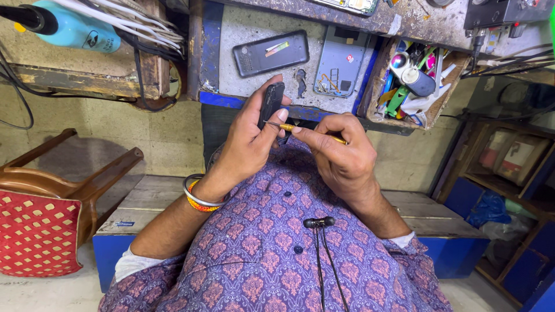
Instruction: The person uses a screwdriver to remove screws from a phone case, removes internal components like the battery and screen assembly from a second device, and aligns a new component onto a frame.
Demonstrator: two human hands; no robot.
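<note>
We see the left hand (245,141) wrapped around a small dark phone (270,103), held upright on its edge just in front of the worn grey surface (254,23), fingers closed along its side and the thumb pressed near its lower end. The right hand (341,153) is pinched shut on a yellow-handled screwdriver (300,129), whose thin metal tip points left and meets the lower part of the phone, right by the left thumb. Both hands sit close together above our purple patterned shirt (272,248), on which a small black clip microphone (319,222) hangs from its cord. The left wrist carries white and orange bangles (199,199).

On the surface beyond the hands lie a second dark phone (270,53), flat and face down, and just to its right an opened grey phone back (341,62) with its insides showing (we cannot make out the parts). Further right, a wooden tray (370,86) holds a jumble of coloured tools and small bottles. At upper left a light blue bottle (81,29) lies near a bundle of white cables (133,20). A brown wooden chair (75,185) with a red patterned cushion (37,231) stands on the floor at the left.
</note>
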